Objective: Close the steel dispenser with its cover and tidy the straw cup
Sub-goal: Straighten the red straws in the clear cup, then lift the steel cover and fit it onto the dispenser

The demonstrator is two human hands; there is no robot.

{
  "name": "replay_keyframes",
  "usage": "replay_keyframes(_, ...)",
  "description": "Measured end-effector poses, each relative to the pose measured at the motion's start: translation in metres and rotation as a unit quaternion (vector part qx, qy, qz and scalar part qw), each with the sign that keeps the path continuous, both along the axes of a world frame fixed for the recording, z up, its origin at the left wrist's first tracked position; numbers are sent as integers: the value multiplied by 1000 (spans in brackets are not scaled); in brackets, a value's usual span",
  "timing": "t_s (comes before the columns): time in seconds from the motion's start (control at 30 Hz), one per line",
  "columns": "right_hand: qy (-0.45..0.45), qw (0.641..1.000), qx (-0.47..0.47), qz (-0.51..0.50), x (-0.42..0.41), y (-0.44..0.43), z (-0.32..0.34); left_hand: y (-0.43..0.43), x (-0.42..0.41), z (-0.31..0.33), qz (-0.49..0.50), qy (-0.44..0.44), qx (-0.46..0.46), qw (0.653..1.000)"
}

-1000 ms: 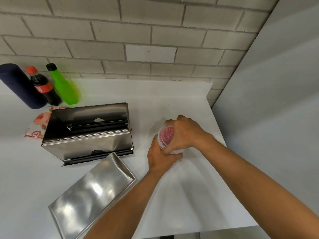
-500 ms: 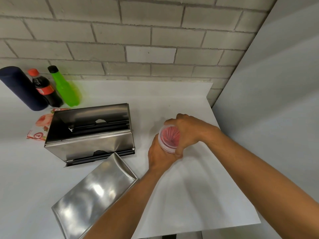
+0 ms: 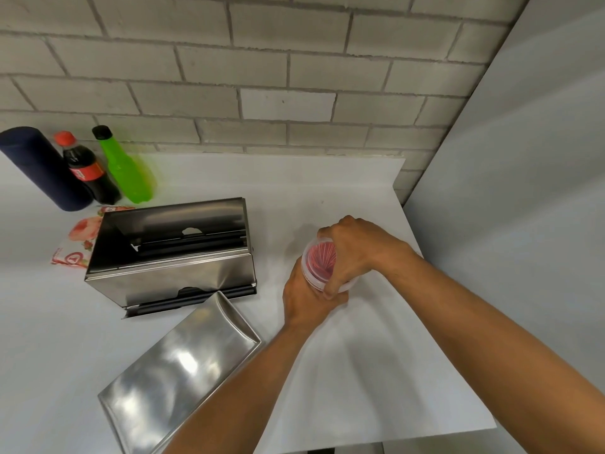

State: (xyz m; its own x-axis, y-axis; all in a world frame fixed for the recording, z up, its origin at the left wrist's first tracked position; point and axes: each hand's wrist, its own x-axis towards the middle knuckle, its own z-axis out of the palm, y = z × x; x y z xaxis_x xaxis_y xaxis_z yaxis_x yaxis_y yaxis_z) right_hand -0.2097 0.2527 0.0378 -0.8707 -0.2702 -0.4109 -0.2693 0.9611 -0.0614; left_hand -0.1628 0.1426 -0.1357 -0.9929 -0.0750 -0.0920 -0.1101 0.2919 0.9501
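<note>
A clear straw cup (image 3: 320, 264) packed with red straws stands on the white table, right of centre. My left hand (image 3: 304, 298) wraps its near side and my right hand (image 3: 355, 249) clasps its rim and far side. The steel dispenser (image 3: 173, 253) sits open to the left, its dark inside showing. Its curved steel cover (image 3: 178, 371) lies loose on the table in front of it, near the front edge, under my left forearm.
At the back left stand a dark blue cylinder (image 3: 42, 168), a cola bottle (image 3: 88, 168) and a green bottle (image 3: 126, 168). A floral napkin pack (image 3: 80, 239) lies left of the dispenser. A brick wall runs behind; a grey panel (image 3: 510, 191) bounds the table's right edge.
My right hand has slid from covering the cup's top to its far side, so the red straws now show. The cup tilted slightly toward me. The left hand stayed on it.
</note>
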Motion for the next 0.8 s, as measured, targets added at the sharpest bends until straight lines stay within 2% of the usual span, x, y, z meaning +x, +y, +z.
replay_keyframes(0.33, 7, 999, -30, -28, 12, 11, -8, -4, 7, 19, -25, 9, 1, 1000)
replay_keyframes(0.47, 17, 998, -52, -21, 13, 13, 5, -9, 17, 35, -34, -6, -31, 999)
replay_keyframes(0.6, 54, 990, -129, -2, 10, 10, 25, -25, 37, 41, -8, -54, -60, 997)
replay_keyframes(0.7, 73, 985, -155, 31, 10, -1, 28, -38, 53, 45, 31, -96, -38, 994)
replay_keyframes(0.8, 62, 980, -181, 55, 14, -16, 20, -52, 70, 56, 66, -92, -18, 993)
